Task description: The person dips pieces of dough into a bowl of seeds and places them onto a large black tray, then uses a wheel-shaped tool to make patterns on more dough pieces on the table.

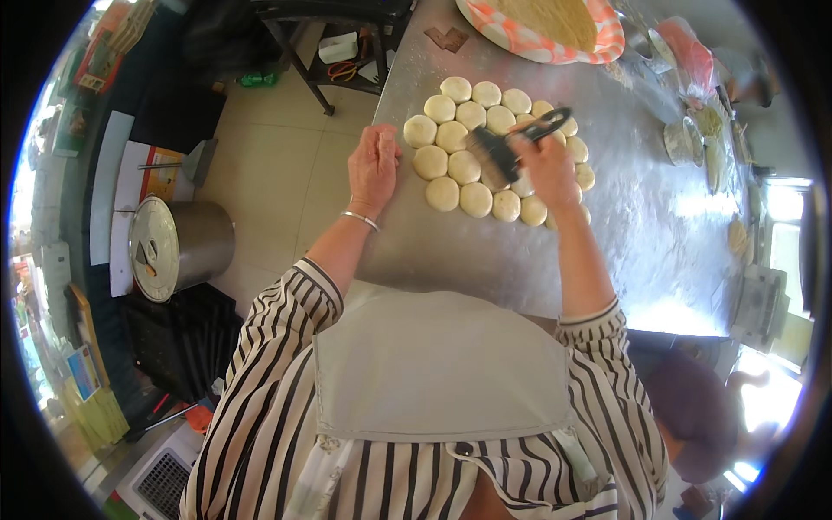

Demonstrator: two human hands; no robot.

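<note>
In the head view, my right hand (547,168) grips the black handle of a wide flat brush (497,153), blurred by motion. Its bristles are over several round, flattened pieces of pale dough (476,199), packed in close rows on a metal table (455,253). Brush and hand hide some of the pieces. My left hand (375,161) is curled into a loose fist at the table's left edge, beside the nearest dough pieces. Nothing shows in its fingers, though their inner side is hidden.
A large bowl lined with a checked orange-and-white cover (608,49) holds a tan, powdery or grainy filling at the far end. Metal containers (682,142) and bags line the right side. On the left are a lidded metal pot (214,240) and a dark stand (318,81).
</note>
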